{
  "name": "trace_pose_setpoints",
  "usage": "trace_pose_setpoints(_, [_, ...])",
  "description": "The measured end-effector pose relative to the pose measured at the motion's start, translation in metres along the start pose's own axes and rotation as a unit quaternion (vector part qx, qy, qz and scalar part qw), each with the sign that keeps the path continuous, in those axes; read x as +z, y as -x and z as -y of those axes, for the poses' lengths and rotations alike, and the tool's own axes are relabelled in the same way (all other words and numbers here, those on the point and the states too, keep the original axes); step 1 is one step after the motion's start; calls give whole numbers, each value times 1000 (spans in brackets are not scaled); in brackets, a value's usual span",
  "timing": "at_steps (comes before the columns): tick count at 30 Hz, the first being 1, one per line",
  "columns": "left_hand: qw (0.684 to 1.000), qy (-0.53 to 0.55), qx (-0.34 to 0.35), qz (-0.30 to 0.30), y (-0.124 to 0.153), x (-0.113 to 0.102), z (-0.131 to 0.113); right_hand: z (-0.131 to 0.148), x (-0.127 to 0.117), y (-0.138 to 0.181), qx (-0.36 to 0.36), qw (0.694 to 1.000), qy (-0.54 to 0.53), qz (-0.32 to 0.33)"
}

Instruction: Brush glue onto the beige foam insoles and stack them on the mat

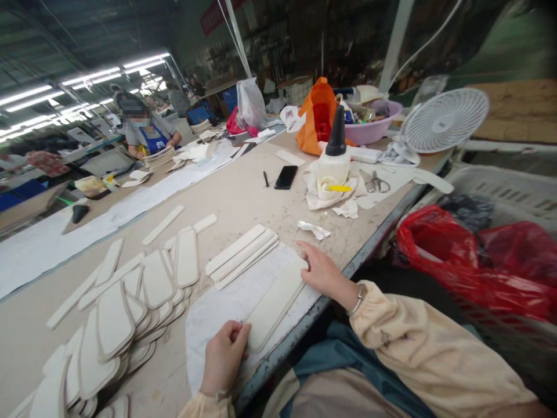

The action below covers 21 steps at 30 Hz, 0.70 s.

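Note:
A long off-white panel (276, 302) with rounded corners lies over a white cloth sheet (204, 319) near the table's front edge. My left hand (225, 355) is closed at the panel's near left end, thumb and fingers pinching its corner. At the far right end, my right hand (324, 271) grips the panel's edge with bent fingers. Just beyond the panel rests a small neat stack of similar strips (243, 255). To the left spreads a large heap of rounded off-white panels (114, 318), overlapping one another.
A glue bottle (333, 165) with a black nozzle stands on a crumpled cloth. Nearby lie a phone (286, 177), scissors (378, 183) and a paper scrap (314, 230). A white fan (444, 121) and purple basin (369, 132) sit behind. A co-worker (150, 136) works across the table.

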State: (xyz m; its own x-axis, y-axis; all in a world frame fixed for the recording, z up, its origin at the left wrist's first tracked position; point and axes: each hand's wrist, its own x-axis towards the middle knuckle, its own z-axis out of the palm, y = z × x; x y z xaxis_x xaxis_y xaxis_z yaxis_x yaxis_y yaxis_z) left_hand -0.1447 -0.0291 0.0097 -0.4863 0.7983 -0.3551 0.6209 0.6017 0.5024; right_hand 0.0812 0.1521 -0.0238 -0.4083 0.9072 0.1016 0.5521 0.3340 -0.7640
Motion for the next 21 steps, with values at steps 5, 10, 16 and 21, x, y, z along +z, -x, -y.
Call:
trace_pose_setpoints(5, [1000, -11, -2, 4, 0, -1, -2, -2, 1, -1, -3, 1000, -8, 7])
trace_pose_setpoints(10, [1000, -14, -5, 10, 2, -1, -3, -3, -1, -2, -4, 1000, 1, 18])
trace_pose_setpoints(16, [1000, -14, 11, -12, 0, 0, 3, 11, -14, 6, -22, 994, 110, 14])
trace_pose_setpoints(21, [999, -28, 19, -9, -2, 1, 4, 35, -3, 27, -161, 975, 144, 44])
